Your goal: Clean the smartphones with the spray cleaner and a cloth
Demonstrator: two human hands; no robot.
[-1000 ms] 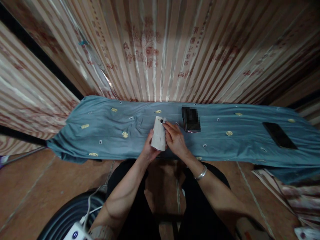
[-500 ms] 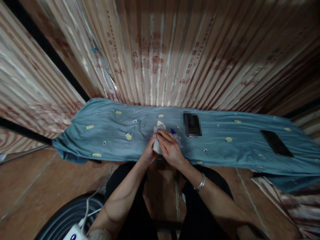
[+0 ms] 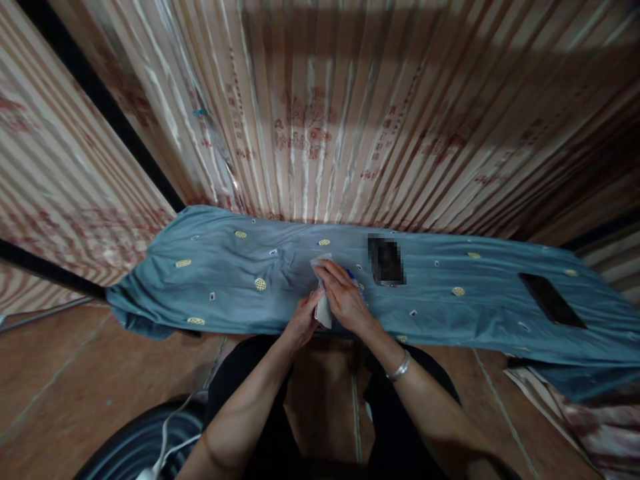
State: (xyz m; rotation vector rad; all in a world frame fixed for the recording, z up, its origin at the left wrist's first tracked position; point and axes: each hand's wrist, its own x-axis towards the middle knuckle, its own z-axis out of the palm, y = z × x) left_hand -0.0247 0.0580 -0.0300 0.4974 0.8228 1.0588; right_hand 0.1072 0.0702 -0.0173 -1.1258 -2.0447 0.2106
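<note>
My left hand is closed around the near side of a flat, pale grey-white item, which is held over the front edge of the cloth. My right hand lies across the top of it with fingers bent together and pressed on it. A pale corner sticks out beyond the right fingertips. Whether it is a folded paper or a wrapped object I cannot make out. Just beyond the right hand lies a small thing with a blue end, mostly hidden by that hand.
A teal patterned cloth covers the long narrow surface. On it are a dark pixelated object and a black phone farther right. Striped curtains hang behind. A black ribbed round object with a white cable stands at lower left.
The view has tilted slightly, so the scene sits lower. The pale item has shifted in my hands, its near end showing closer to me. My right hand now covers more of the blue-ended thing.
</note>
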